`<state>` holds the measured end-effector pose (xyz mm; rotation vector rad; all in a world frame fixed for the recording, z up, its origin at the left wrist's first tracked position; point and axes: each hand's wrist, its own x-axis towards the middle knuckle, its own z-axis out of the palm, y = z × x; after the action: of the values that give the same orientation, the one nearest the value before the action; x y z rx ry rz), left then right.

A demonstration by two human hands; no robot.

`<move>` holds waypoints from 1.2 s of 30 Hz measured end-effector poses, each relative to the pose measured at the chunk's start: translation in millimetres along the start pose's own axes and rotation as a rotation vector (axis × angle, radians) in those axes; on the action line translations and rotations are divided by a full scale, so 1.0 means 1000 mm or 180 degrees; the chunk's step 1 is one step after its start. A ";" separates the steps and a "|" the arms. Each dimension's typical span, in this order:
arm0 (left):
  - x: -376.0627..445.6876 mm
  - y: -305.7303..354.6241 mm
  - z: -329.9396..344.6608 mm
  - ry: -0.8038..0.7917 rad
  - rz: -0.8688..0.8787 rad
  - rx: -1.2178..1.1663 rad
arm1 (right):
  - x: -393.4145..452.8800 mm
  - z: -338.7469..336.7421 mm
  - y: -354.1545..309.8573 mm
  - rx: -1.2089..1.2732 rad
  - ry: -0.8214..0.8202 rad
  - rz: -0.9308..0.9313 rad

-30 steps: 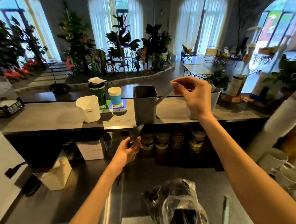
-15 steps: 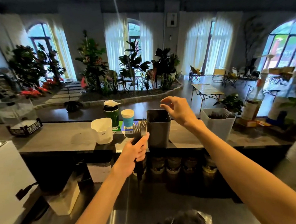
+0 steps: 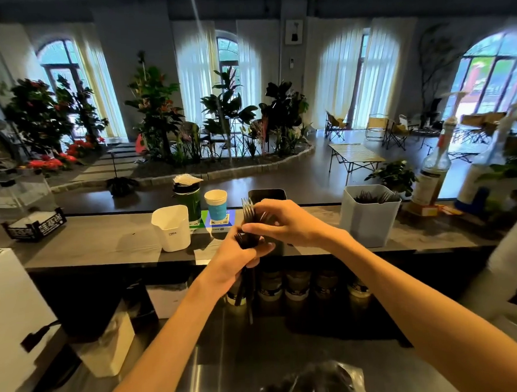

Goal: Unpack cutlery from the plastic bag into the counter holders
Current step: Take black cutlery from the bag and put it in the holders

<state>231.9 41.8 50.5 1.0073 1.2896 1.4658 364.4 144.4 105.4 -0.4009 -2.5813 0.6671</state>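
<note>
I am partway through. My left hand (image 3: 233, 258) grips a bunch of black forks (image 3: 248, 226) by the handles, tines up, the handles hanging down below my fist in front of the bench (image 3: 104, 243). My right hand (image 3: 285, 224) has its fingers (image 3: 253, 227) curled onto the bunch just under the tines, pinching what I take to be one or a few forks to draw them off; how many I cannot tell. The bunch is held right in front of the dark holder (image 3: 267, 195), which stands on the bench behind my hands; its inside is hidden from me, so I cannot say what it already holds. The grey holder (image 3: 369, 217) to the right already shows dark cutlery tips above its rim, so some sorting looks done. The bag (image 3: 318, 384) lies at the bottom edge on the lower steel surface, crumpled clear film with dark cutlery inside, so I judge a good deal is left. The forks look like thin, glossy black plastic, light and slippery against each other. The dark holder is a squarish tub with rounded corners, matt; the grey one is the same shape, paler and smooth. The bench top is flat, dull grey. A white cup (image 3: 172, 228) stands left of my hands.
</note>
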 end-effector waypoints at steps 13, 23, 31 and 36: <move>-0.006 0.019 0.026 -0.0885 -0.0031 0.0204 | -0.030 -0.035 -0.007 0.1354 -0.0373 0.0794; 0.004 0.025 0.079 -0.0987 -0.0127 0.0429 | -0.065 -0.067 0.012 0.1419 -0.0232 0.1264; 0.050 0.029 0.141 -0.1267 0.0258 0.0616 | -0.095 -0.123 0.050 0.1297 0.0067 0.1498; 0.098 0.052 0.183 -0.1582 0.0514 0.0939 | -0.103 -0.176 0.070 0.0760 0.0411 0.1516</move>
<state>377.0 180.6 125.4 1.5861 1.0896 1.0553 549.6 232.6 172.7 -0.9578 -2.2590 1.0582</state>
